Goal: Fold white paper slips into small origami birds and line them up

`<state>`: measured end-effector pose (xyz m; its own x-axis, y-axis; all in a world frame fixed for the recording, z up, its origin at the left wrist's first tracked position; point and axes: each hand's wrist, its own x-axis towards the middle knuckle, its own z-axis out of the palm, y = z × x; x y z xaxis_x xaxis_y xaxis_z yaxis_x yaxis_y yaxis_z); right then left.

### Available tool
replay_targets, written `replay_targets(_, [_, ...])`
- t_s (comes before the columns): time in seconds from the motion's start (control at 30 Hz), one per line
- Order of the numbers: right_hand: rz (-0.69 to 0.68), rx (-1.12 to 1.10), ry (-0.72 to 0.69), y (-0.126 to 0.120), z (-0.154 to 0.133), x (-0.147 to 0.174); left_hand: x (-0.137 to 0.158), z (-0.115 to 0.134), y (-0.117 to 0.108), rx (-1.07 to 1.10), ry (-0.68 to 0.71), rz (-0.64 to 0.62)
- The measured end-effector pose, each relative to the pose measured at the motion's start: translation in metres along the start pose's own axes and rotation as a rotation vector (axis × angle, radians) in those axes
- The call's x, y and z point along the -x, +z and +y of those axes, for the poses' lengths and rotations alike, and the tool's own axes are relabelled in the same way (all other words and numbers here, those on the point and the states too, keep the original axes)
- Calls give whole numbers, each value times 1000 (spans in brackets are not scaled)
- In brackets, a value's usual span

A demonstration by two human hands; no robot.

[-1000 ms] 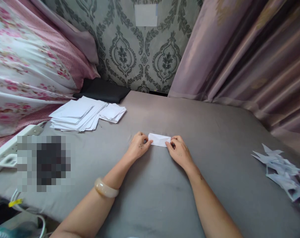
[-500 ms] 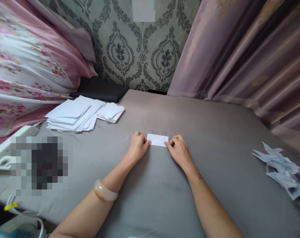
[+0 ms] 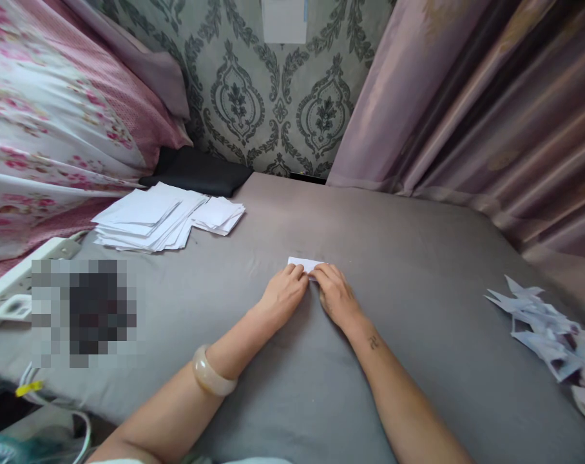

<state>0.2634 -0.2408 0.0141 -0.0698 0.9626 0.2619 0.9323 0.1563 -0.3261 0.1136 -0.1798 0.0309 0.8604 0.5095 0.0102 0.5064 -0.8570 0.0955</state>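
Touching the paper at 12 o'clock with left hand and right hand, tbh can't tell if pinching in either grip.

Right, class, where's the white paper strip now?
In the head view, the white paper strip lies centrally on the grey sheet, touched by the left hand and right hand.

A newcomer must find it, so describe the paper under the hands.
On the gray cloth, near the middle, the left hand and right hand sit side by side. Partly beneath both lies a small white paper strip. Unlike the paper stacks at back left and the pointed folded papers at right, it lies alone.
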Motion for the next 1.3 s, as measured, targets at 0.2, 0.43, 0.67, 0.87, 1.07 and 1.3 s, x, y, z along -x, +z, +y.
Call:
replay_targets(0.2, [-65, 285, 36, -1, -33, 6, 10, 29, 8, -167, -189, -4])
replay_targets(0.43, [-83, 327, 88, 6, -44, 14, 14, 34, 1, -201, -277, -23])
replay_targets(0.67, [-72, 367, 223, 2, -47, 18, 15, 29, -14, -61, -299, -67])
replay_targets(0.87, [-27, 279, 363, -5, -38, 14, 13, 2, -10, 100, -338, 9])
replay_targets(1.07, [285, -156, 499, 4, -1, 2, 3, -32, 15, 593, -525, 343])
replay_targets(1.3, [316, -445, 415, 14, 13, -2, 0, -33, 20, 763, -427, 363])
